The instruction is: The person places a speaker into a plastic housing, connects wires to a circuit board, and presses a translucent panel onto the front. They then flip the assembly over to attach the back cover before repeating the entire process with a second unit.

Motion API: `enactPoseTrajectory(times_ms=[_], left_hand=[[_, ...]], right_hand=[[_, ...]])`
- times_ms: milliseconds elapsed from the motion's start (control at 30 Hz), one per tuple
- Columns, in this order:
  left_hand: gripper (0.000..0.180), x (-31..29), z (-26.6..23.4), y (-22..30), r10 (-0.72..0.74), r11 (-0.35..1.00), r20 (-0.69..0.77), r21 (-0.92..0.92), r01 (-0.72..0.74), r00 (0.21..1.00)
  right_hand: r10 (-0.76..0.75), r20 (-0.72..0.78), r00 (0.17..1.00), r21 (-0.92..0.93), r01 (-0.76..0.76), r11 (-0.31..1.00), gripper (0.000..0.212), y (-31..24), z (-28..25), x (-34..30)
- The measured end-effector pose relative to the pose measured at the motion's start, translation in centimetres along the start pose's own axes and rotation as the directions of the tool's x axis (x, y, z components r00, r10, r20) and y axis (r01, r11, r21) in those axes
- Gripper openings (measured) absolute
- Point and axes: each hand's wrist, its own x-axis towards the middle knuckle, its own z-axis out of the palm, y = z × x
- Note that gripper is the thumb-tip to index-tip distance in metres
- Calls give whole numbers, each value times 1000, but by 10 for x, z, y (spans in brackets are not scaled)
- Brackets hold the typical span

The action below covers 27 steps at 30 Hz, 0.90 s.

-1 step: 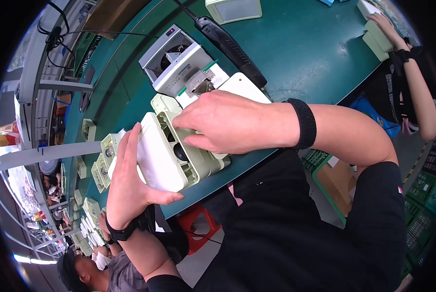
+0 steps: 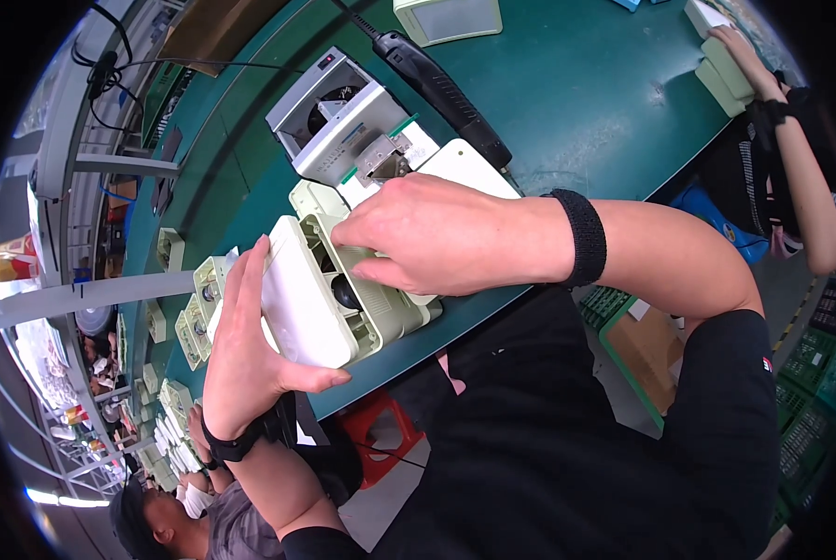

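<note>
A pale green plastic housing stands near the table edge, its white-faced front part (image 2: 296, 289) parted from the ribbed rear part (image 2: 394, 313). In the gap sits a round black part (image 2: 345, 292). My left hand (image 2: 250, 350) grips the front part, fingers along its far left side and thumb at the near corner. Over the gap, my right hand (image 2: 436, 233) is closed with thumb and index fingertip at the rear part's opening. Whatever those fingers hold, if anything, is hidden. A grey machine with a fan (image 2: 334, 117) stands just beyond the housing.
A black corded power screwdriver (image 2: 446, 98) lies on the green table (image 2: 586, 112). Another pale housing (image 2: 450, 19) stands at the far edge. Open pale shells (image 2: 194, 327) are at the left. Co-workers sit at lower left and upper right; a hand (image 2: 740, 56) there holds a pale part.
</note>
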Motion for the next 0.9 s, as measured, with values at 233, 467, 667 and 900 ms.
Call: enactPoseTrajectory(times_ms=[233, 467, 667, 900], left_hand=[[153, 2, 0, 5, -32, 999, 5, 7, 32, 999], [154, 2, 0, 5, -41, 999, 15, -4, 42, 999], [153, 2, 2, 5, -45, 999, 4, 29, 44, 999], [153, 1, 2, 1, -12, 999, 0, 37, 12, 1000]], right_hand=[[16, 18, 1000, -5, -16, 1000, 25, -2, 0, -1], [34, 46, 998, -32, -33, 999, 25, -2, -1, 1], [18, 39, 999, -52, -16, 999, 26, -2, 1, 1], [18, 41, 999, -52, -16, 998, 26, -3, 0, 1]])
